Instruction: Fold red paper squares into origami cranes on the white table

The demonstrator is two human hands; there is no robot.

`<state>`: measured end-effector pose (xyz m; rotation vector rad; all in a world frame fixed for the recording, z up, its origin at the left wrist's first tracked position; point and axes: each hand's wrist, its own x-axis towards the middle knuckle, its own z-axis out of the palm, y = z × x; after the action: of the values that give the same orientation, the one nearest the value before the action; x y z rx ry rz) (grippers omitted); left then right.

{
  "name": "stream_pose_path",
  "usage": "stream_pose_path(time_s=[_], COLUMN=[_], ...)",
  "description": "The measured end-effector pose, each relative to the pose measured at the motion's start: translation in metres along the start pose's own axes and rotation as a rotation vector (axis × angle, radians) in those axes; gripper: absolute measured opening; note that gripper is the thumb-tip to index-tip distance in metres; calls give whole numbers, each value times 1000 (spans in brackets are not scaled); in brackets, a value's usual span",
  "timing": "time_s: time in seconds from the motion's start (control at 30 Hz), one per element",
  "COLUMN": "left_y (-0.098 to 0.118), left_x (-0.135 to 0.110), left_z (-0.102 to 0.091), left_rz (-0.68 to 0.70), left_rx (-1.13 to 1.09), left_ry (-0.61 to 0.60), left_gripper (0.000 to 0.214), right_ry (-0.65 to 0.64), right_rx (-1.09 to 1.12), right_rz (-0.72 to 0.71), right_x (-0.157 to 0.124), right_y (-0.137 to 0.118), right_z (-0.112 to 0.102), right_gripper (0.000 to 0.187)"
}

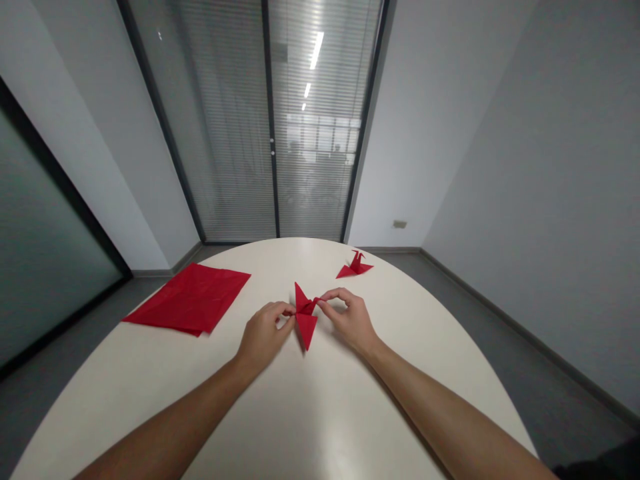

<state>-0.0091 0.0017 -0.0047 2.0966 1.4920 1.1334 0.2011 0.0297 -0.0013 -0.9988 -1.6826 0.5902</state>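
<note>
A small folded red paper piece (pixel 305 316) with pointed tips lies on the white round table (pixel 300 413) between my two hands. My left hand (pixel 264 335) pinches its left side with thumb and fingers closed. My right hand (pixel 349 317) pinches its right side, fingertips curled onto the paper. Both forearms reach in from the bottom of the view.
A stack of flat red paper sheets (pixel 193 297) lies at the table's left. A finished red paper crane (pixel 355 265) stands at the far right of the table. Beyond the table are glass doors with blinds (pixel 270 133) and grey walls.
</note>
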Motion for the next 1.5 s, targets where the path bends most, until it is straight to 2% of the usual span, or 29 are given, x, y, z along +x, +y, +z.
stream_pose_path(time_s=[0.2, 0.47, 0.63, 0.93, 1.13, 1.33, 1.5], left_y=[-2, -1, 3, 2, 2, 1, 1], left_x=[-1, 1, 1, 0, 0, 1, 1], left_z=[1, 1, -1, 0, 0, 1, 1], left_rz=[2, 14, 35, 12, 0, -32, 16], left_rx=[-4, -33, -40, -41, -67, -105, -76], left_ry=[12, -21, -62, -61, -61, -9, -13], left_gripper=[14, 14, 15, 14, 14, 13, 14], right_ry=[-8, 55, 53, 29, 14, -32, -24], right_rx=[-10, -62, -88, -166, -154, -112, -1], right_rz=[-30, -86, -119, -199, -183, -165, -50], right_x=[-1, 1, 2, 2, 2, 1, 0], right_y=[-3, -1, 2, 4, 1, -1, -2], right_z=[0, 0, 0, -1, -1, -2, 1], right_gripper=[6, 7, 5, 7, 6, 10, 6])
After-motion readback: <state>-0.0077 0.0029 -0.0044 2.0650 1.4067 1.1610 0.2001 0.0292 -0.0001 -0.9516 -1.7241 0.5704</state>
